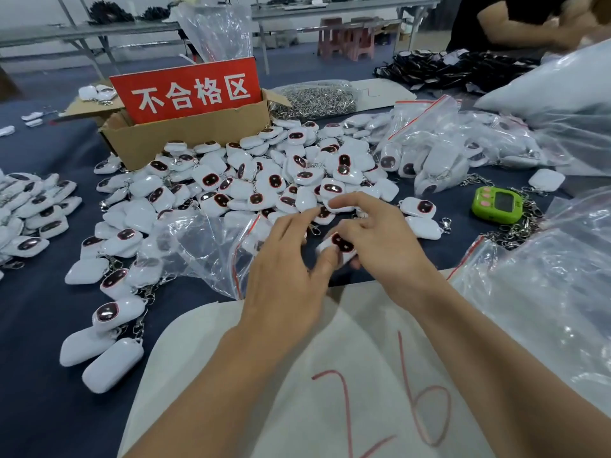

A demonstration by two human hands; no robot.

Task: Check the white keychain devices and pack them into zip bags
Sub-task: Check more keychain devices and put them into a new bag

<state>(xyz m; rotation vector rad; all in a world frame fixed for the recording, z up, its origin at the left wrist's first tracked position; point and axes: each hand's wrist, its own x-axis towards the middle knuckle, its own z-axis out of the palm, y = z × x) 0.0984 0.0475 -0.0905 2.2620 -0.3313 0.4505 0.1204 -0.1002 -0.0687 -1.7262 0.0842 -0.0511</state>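
Dark blue cloth covers the counter (36,408) of a workroom with more benches behind. Well in front of the box (198,133) and a little to its right, one device (340,246) is held just above the cloth between both hands. Most of it is hidden: only its dark, red-rimmed oval window and strips of white shell show, and I cannot make out its ends or its chain. The window faces up. Its long axis seems to run roughly across the view, but with the ends covered I cannot be sure.

The right hand (380,241) grips it, thumb on the upper edge, lower fingers (353,264) curled beneath, index finger stretched out over the heap. The left hand (287,269) has its fingers straight and spread, and only its thumb presses on the device's left end.

Between the box and the hands lies the pile (264,180) of loose devices. In front of the box, left of the hands, lies a clear bag (198,249) with a red zip strip. Filled bags (443,150) lie right of the box, and a green timer (497,204) farther right and nearer. Behind the box's right end lies a heap of metal clips (314,100).
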